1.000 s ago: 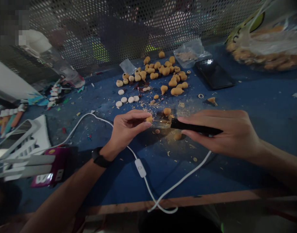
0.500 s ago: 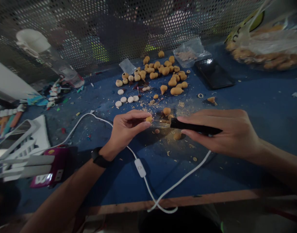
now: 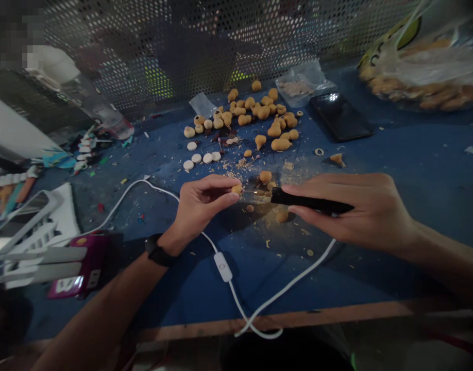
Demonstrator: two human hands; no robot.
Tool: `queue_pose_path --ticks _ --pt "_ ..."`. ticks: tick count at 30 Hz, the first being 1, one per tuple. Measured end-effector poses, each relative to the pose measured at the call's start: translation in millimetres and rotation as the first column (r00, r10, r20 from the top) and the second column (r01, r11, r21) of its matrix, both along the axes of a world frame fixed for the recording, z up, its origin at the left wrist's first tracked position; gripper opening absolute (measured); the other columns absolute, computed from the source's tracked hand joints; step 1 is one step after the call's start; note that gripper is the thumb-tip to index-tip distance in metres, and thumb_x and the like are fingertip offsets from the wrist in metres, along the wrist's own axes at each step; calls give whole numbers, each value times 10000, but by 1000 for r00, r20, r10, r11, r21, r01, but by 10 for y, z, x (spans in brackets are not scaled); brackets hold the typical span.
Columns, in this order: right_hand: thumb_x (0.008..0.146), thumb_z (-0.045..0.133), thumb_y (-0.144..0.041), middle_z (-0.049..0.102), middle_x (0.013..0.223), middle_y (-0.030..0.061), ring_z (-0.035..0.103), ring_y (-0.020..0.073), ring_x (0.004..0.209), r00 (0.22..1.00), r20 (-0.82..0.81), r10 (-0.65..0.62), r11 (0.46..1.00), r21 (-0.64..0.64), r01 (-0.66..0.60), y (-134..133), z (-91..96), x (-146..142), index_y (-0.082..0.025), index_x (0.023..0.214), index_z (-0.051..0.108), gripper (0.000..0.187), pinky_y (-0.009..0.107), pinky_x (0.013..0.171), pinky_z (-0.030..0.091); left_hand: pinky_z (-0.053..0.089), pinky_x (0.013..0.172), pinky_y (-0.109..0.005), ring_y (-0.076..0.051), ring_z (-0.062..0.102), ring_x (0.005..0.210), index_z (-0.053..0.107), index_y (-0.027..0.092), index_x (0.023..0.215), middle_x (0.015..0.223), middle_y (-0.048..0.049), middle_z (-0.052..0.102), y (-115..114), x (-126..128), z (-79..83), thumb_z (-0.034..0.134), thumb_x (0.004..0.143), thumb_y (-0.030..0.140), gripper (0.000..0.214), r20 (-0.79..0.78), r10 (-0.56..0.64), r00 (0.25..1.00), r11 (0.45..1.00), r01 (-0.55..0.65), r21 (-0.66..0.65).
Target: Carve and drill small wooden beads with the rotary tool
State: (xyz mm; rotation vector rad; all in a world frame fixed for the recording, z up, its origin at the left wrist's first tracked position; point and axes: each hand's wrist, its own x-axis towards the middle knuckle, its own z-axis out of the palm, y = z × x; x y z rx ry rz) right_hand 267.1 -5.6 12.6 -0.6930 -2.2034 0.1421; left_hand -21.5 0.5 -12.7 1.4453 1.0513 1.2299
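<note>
bench looks crowded. what has the left hand got?

a small tan gourd bead, pinched between the thumb and fingers. they're closed tight on it, with the bead poking out past the fingertips, which seems to leave its end bare and steady.

and the right hand?

its fingers are closed around a black pen-like tool, held low like a pencil, so the thin metal tip points toward 9 o'clock, right up at the bead.

what's lying around them?

a white cable with an inline switch loops at 6 o'clock and seems to head under the right hand. more gourd beads sit in a loose heap at 12 o'clock, white discs at 11, a black phone at 1.

and the surface?

scuffed blue, dusted with tan shavings. a perforated metal screen closes off the far side, and a plastic bag of beads slumps at 2 o'clock
</note>
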Motion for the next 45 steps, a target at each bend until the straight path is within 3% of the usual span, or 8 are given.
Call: queue_pose_path --ticks 9,14,19,36,45 --pt "938 745 -136 831 978 59 810 191 851 1000 7 22 1000 4 -22 16 4 2 -199 1221 771 291 261 747 650 629 789 -266 -149 743 848 865 276 952 941 -35 814 -2 0 -10 914 752 239 210 8 -7 1000 1000 7 -7" --pt "941 742 -143 828 955 36 805 183 834 1000 -6 13 1000 5 -13 9 12 1 -224 1219 774 291 247 729 645 640 775 -287 -165 745 830 865 256 942 924 -48 813 -7 12 6 926 734 268 217 -2 9 1000 1000 -9 -16" --pt "934 750 -134 829 976 77 808 195 858 1000 13 23 1000 1 -23 12 15 1 -165 1193 778 262 251 751 641 631 789 -265 -153 744 856 865 264 947 953 -43 817 -3 8 -4 923 743 247 212 7 -3 1000 1000 3 4" --pt "952 733 -153 830 990 34 810 185 851 1000 16 22 1000 -13 -22 20 14 1 -248 1250 757 314 261 730 651 645 771 -295 -169 744 842 865 273 941 923 -44 811 -3 19 4 926 737 268 213 -2 27 1000 999 -27 22" --pt "951 735 -156 831 986 46 812 188 855 1000 6 16 1000 -2 -16 15 25 -8 -221 1216 764 274 255 742 648 629 773 -278 -155 743 837 866 277 947 934 -36 813 3 16 -5 923 742 235 217 19 18 1000 999 -18 27"
